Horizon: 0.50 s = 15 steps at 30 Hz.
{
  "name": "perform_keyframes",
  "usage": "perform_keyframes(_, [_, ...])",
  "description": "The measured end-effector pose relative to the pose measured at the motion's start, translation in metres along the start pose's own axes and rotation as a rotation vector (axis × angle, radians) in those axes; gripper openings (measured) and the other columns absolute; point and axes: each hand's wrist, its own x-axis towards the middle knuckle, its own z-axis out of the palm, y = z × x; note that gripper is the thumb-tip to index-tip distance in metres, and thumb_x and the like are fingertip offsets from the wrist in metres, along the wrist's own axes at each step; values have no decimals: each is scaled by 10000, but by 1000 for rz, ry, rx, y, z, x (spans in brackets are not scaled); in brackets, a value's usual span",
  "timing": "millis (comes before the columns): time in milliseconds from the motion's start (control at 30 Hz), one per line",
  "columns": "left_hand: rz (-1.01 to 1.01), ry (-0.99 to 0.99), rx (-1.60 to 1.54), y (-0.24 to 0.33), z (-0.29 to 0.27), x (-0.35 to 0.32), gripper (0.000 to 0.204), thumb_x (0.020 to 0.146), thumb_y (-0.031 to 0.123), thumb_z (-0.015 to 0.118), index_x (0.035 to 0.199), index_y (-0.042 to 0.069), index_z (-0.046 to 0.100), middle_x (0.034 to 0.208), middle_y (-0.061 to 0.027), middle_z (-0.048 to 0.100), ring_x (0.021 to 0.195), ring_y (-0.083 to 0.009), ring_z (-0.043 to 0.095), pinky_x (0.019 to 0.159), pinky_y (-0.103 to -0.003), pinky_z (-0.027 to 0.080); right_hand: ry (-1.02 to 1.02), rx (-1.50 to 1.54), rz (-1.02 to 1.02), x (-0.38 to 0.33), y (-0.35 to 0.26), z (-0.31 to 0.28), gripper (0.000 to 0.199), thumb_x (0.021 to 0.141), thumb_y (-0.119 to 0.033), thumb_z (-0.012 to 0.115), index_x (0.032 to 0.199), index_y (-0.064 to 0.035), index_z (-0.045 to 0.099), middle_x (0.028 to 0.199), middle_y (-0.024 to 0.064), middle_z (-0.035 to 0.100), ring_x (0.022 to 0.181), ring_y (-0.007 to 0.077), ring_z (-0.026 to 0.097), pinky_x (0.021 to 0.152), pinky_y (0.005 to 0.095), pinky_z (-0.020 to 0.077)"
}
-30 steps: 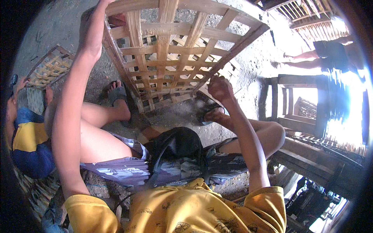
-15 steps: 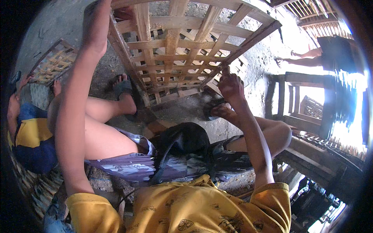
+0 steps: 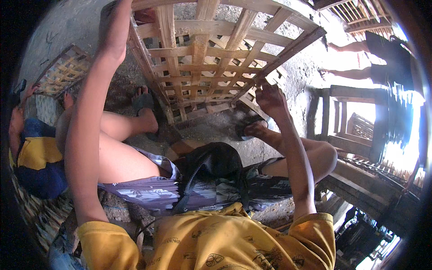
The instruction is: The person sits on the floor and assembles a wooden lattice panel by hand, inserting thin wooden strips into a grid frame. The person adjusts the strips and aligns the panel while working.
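Lattice panel (image 3: 200,45) of flat woven strips is located ahead of the seated wearer, beyond the knees and tilted; contact of its lower end with the floor (image 3: 198,129) cannot be confirmed. Mass is judged low for its spread, given the open weave. The right rail (image 3: 292,57) and left rail (image 3: 145,63) are judged stiff; the strips are expected to flex, and could split if pulled singly. Grip is best taken on the rails, with rough or splintery edges allowed for. The right hand (image 3: 272,100) is seen with fingers curled in, close by the right rail; whether anything is pinched cannot be told. The left hand is cut off by the upper border, so its opening and hold are unknown. A black item (image 3: 216,164) is noted on the lap. At far left, a smaller lattice piece (image 3: 65,74) is placed by a co-worker (image 3: 40,153).
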Motion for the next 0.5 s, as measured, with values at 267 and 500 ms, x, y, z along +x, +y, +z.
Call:
perform_keyframes(267, [55,-104,-25,-83,-42,60,525,947,504,610,1297,112,630,1366,-15,559,1302,-152,471,1140,-348,283,41,-184,101,4,-9,32,423,874,-186,604,1285,-89,609,861,208,715,814,399,707,734,515,565])
perform_keyframes(500, [4,-105,-38,-75,-31,58,538,955,517,589,1315,118,613,1372,-14,555,1310,-160,469,1146,-347,279,34,168,49,6,8,30,340,886,-188,611,1198,-71,675,826,218,705,752,365,691,717,477,562])
